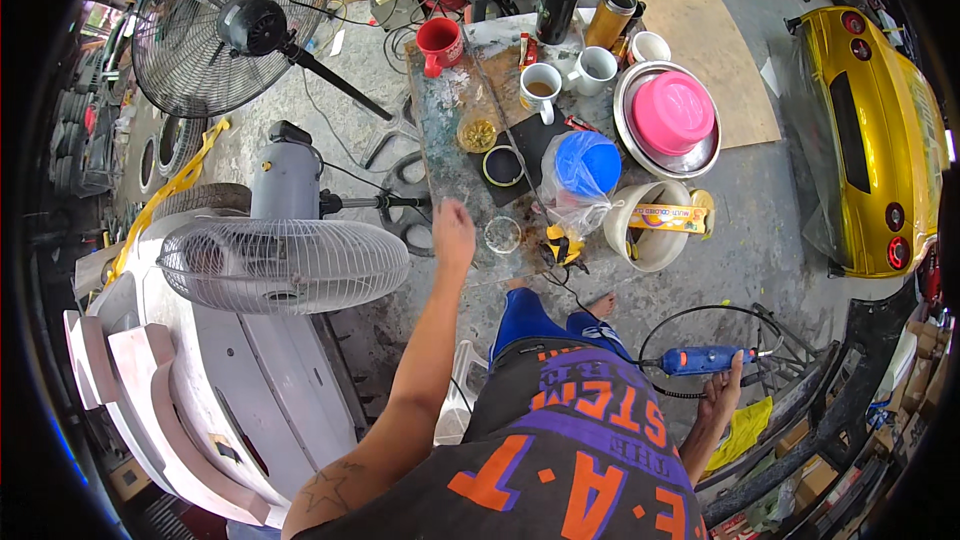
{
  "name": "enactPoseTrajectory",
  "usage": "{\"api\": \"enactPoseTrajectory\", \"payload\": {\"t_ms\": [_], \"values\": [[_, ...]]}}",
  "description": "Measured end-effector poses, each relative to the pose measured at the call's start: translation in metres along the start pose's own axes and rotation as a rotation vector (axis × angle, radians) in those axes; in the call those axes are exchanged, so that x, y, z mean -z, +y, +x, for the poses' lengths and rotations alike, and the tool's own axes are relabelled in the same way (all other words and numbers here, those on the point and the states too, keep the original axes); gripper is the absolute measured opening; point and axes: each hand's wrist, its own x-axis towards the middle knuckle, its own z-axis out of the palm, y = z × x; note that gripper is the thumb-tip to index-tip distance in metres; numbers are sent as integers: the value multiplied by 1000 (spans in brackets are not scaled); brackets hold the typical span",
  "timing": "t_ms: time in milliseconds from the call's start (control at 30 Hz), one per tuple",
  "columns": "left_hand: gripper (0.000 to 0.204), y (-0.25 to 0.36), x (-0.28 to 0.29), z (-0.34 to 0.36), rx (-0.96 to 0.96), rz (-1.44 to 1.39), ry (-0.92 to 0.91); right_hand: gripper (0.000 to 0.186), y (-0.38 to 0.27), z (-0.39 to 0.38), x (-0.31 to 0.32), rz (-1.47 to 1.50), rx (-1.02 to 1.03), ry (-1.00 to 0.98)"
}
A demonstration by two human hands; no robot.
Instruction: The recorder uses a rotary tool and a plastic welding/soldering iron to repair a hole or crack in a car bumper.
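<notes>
Left hand (455, 230) is out over the near edge of the bench (440, 130), fingers loosely curled and part open, holding nothing; nearest thing is the small clear glass jar (503, 234) at its 3 o'clock, close but not touching. Right hand (722, 395) hangs low by my side, fingers wrapped round the tail of the blue rotary tool (705, 359), nose pointing to 9 o'clock, black cable (700, 312) looping up at 12, so the tool sits clear of the bench clutter. Beyond the jar at 12: black-rimmed dish (502, 166), amber glass bowl (477, 132), mug of brown liquid (541, 86). Blue-lidded tub in a plastic bag (583, 172) at 1 o'clock. White fan (283, 262) at 9, tilted flat.
</notes>
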Motion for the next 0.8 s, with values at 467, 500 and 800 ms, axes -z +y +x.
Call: {"api": "enactPoseTrajectory", "payload": {"t_ms": [467,500,800], "values": [[36,-97,-3,-46,605,-327,99,23,3,1,-4,6,-3,-67],[34,-93,-3,-46,625,-317,105,23,4,-1,-7,6,-1,-65],[29,-95,-4,-51,501,-198,120,23,4,3,-6,-42,-18,-59]]}}
